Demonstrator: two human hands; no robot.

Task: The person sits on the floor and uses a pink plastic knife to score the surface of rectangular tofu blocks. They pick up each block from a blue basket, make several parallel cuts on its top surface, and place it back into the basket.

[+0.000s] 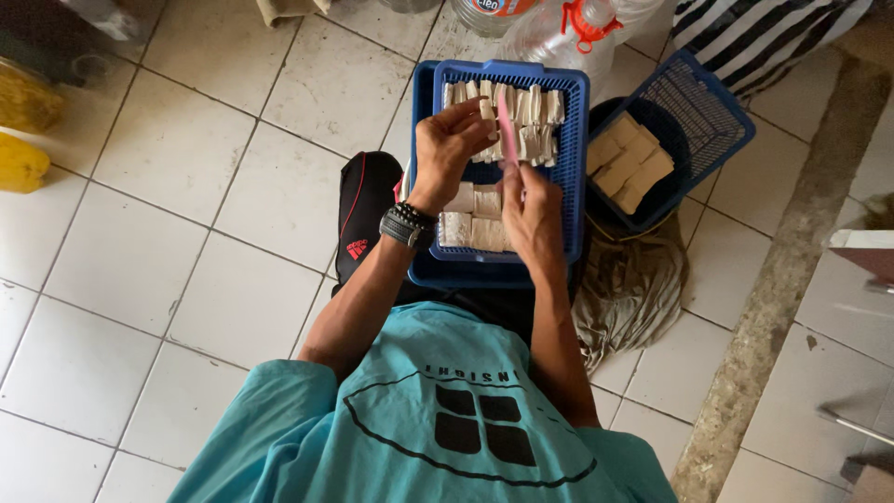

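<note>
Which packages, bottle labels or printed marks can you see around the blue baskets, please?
Clear plastic bottle with orange cap ring: top, behind the blue plastic basket.
Clear bottle with a red-and-blue label band: top edge, cut off.
Red logo on black fabric: left of the basket.

2 blue plastic baskets (573, 112) sit on the tiled floor (233, 205); 2 hands, left (445, 149) and right (531, 214), work over 1 of them. 1 pink strip (507, 130), 2 clear bottles (559, 33), 1 black wristband (406, 224). Pale blocks (521, 112): too many to count.

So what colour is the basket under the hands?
Blue, a slotted plastic basket; the head view shows it clearly.
</note>
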